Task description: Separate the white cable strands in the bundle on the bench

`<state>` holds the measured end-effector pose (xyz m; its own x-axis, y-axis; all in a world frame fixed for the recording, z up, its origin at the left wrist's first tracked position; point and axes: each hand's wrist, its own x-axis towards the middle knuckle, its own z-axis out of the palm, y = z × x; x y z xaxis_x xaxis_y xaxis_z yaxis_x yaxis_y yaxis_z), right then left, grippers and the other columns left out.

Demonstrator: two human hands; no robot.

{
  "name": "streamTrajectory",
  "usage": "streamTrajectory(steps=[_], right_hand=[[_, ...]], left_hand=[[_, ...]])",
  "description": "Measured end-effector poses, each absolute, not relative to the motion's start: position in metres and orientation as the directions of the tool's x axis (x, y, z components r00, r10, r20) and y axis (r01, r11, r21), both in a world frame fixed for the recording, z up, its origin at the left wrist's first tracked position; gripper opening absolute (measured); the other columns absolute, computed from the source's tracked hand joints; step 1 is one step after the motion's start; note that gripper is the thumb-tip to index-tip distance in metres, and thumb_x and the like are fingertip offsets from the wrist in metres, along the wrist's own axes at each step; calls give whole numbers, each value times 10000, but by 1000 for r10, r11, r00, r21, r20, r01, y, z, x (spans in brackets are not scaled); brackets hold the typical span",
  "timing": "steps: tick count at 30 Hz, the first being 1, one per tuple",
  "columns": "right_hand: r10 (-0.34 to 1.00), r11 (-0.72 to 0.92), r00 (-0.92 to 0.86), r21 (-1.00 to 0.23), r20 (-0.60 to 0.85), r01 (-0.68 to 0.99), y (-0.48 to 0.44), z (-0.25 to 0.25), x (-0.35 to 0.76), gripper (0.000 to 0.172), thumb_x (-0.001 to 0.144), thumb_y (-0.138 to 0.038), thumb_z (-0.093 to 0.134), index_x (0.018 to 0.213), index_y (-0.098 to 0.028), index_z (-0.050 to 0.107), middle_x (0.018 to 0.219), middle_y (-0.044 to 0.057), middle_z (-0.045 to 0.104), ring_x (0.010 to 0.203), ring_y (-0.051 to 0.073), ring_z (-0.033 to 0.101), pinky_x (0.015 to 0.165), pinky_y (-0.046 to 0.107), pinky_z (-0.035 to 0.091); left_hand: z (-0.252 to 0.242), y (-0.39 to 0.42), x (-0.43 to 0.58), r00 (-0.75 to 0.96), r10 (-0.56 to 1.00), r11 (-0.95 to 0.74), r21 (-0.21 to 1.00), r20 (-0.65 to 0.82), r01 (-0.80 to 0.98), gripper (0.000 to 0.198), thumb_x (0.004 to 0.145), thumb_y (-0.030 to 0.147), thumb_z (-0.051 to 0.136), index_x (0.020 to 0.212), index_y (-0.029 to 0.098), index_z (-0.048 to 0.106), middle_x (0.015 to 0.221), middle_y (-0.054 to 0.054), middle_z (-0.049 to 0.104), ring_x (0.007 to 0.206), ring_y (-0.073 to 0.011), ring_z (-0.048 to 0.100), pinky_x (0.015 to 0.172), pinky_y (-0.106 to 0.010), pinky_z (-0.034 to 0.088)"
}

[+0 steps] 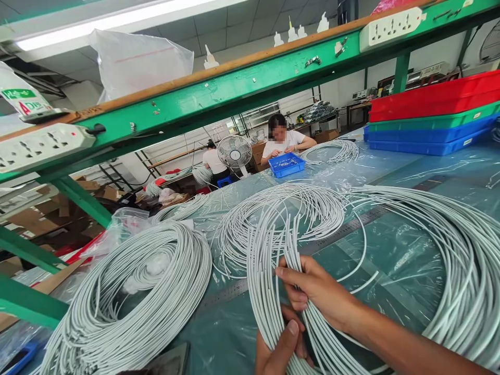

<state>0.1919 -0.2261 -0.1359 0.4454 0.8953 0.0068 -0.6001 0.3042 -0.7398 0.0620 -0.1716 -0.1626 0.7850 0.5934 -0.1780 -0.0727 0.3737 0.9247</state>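
A bundle of thin white cables [262, 284] runs up from the bottom edge, its cut ends pointing away from me. My left hand [279, 346] is closed around this bundle low down, thumb across the front. Just above and to the right, my right hand [312, 286] grips a second cluster of white cables [292, 245], with the ends sticking out past its fingers. The two clusters lie side by side. Some fingers of both hands are hidden behind the cables. Beyond them, a loose coil of white cable [234, 219] lies on the table.
A large cable coil [172, 291] lies at left, another [464, 260] at right. A metal ruler strip [351, 224] crosses the table [398, 260]. Stacked trays [433, 117] stand at far right. A green shelf beam [234, 78] crosses above. Across the table, a person [287, 140] works near a blue tray [287, 169].
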Motion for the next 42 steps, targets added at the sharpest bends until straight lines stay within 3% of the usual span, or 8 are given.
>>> streamTrajectory(steps=[4,7,13,21,25,31,36,42], right_hand=[[780,445,626,-681,-25,-582,-232,-126,210,368,676,-417,737,795,-172,489,719,-31,552,530,62,422,456,197,331],[799,454,600,-689,34,-565,-235,-125,219,311,721,-414,676,809,-188,482,687,-24,567,563,116,526,508,238,448],[953,132,302,-877,-16,-462,-233,-130,201,395,681,-415,691,950,-176,530,480,-110,390,448,72,348,426,194,302],[964,125,262,-936,37,-329,-232,-133,202,315,744,-455,663,814,-167,556,467,-85,384,437,69,342,407,200,272],[956,187,286,-885,65,-426,-232,-134,201,380,732,-494,719,841,-196,511,480,-101,364,436,70,318,427,207,281],[759,368,650,-845,32,-388,-239,-124,226,430,725,-536,707,926,-188,552,737,-13,535,598,118,454,539,256,345],[836,302,547,-871,47,-387,-232,-132,210,298,812,-494,557,836,-206,485,644,-16,528,613,151,489,609,286,398],[891,170,452,-950,35,-262,-227,-142,180,415,795,-597,599,934,-215,515,644,-27,505,554,162,497,511,277,372]], left_hand=[[-157,-171,65,760,607,394,919,-232,-34,498,625,562,920,752,153,666,525,15,530,484,-119,511,489,-224,423],[-157,-171,67,760,614,373,927,-212,-43,505,603,566,928,745,148,684,562,19,515,483,-103,501,454,-209,403],[-163,-172,62,752,621,382,923,-222,-43,493,619,544,928,710,148,648,550,14,524,473,-121,528,463,-223,438],[-172,-171,62,794,575,419,905,-198,-78,462,647,510,922,705,138,653,551,8,527,475,-114,517,481,-213,432],[-170,-171,63,741,634,406,911,-223,-73,490,622,526,930,764,140,663,590,-4,571,516,-132,544,514,-228,481],[-160,-171,71,783,599,385,917,-167,-99,484,650,490,923,654,146,583,568,22,513,468,-77,483,480,-179,446],[-164,-174,69,764,613,388,919,-202,-69,515,669,525,905,650,161,541,535,26,504,468,-91,477,496,-200,450],[-166,-177,65,710,684,271,962,-169,-32,499,650,542,914,743,165,601,489,13,577,451,-135,526,491,-231,435]])
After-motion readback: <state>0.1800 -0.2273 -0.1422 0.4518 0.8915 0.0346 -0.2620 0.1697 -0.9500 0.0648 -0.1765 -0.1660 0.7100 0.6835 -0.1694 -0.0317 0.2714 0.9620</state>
